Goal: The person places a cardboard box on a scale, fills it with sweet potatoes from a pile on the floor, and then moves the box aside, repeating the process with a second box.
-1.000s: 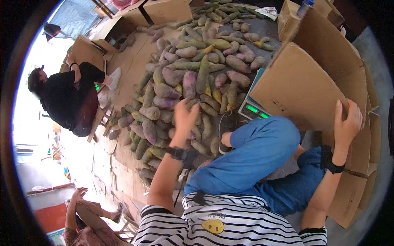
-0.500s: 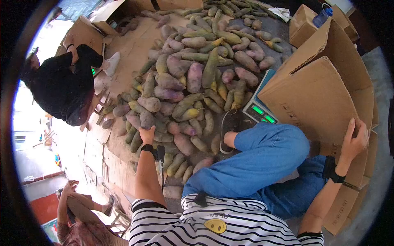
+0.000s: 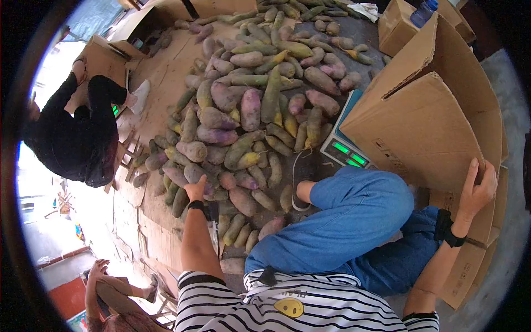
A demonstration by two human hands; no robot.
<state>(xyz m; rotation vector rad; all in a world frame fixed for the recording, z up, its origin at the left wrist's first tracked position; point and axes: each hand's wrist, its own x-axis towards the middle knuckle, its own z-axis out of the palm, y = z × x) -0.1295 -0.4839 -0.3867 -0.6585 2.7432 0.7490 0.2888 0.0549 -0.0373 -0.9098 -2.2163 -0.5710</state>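
My left hand (image 3: 196, 189) reaches into a large heap of purple and green radishes (image 3: 250, 109). Its fingers are closed around the near end of a dull purple radish (image 3: 193, 172), which still lies among the others; the fingertips are partly hidden. My right hand (image 3: 479, 189) grips the edge of a tall open cardboard box (image 3: 420, 119) on the right, thumb on one side of the wall and fingers on the other. The box leans at a tilt over a digital scale (image 3: 349, 153) with green lit displays, partly covering it.
My bent knee (image 3: 359, 205) and shoe (image 3: 303, 177) stand between heap and box. At left, a person in black (image 3: 72, 130) sits on a low stool. Another seated person (image 3: 110, 293) is at lower left. Behind the box stand a smaller carton (image 3: 395, 27) and a blue bottle (image 3: 424, 13).
The view has shifted slightly, so the heap appears lower and further left. My left hand stays on the same radish, and my right hand keeps its hold on the box.
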